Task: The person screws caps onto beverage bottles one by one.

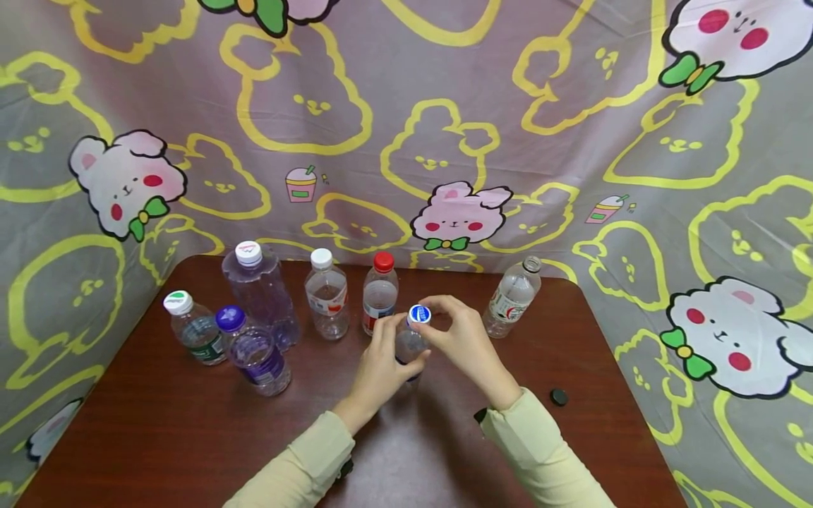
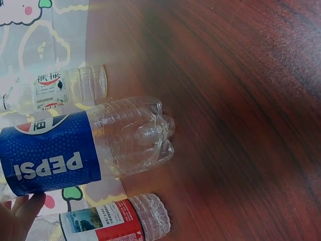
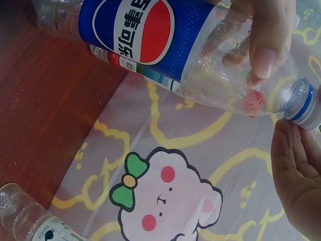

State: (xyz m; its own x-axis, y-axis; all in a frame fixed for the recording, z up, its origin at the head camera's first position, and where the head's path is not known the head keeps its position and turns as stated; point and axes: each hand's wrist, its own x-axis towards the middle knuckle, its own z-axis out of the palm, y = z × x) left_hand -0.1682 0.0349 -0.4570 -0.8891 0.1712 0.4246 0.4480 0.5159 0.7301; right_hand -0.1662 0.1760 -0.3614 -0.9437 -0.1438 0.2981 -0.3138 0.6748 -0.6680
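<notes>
A clear Pepsi bottle (image 1: 408,344) with a blue label (image 3: 150,35) is in the middle of the head view. My left hand (image 1: 376,370) grips its upper body, fingers around the shoulder; the right wrist view shows these fingers above the label. With thumb and fingertips my right hand (image 1: 470,346) pinches the blue-topped cap (image 1: 419,315) on the neck. The cap's side is white, with a blue ring (image 3: 305,103) below. In the left wrist view the bottle's base (image 2: 145,135) shows; whether it touches the table is unclear.
Behind stand a red-capped bottle (image 1: 381,291) and a white-capped one (image 1: 327,300). Further left are a large bottle (image 1: 263,296), a purple-capped bottle (image 1: 257,356) and a green-labelled one (image 1: 200,331). At right stands an uncapped bottle (image 1: 511,300); a black cap (image 1: 558,397) lies nearer.
</notes>
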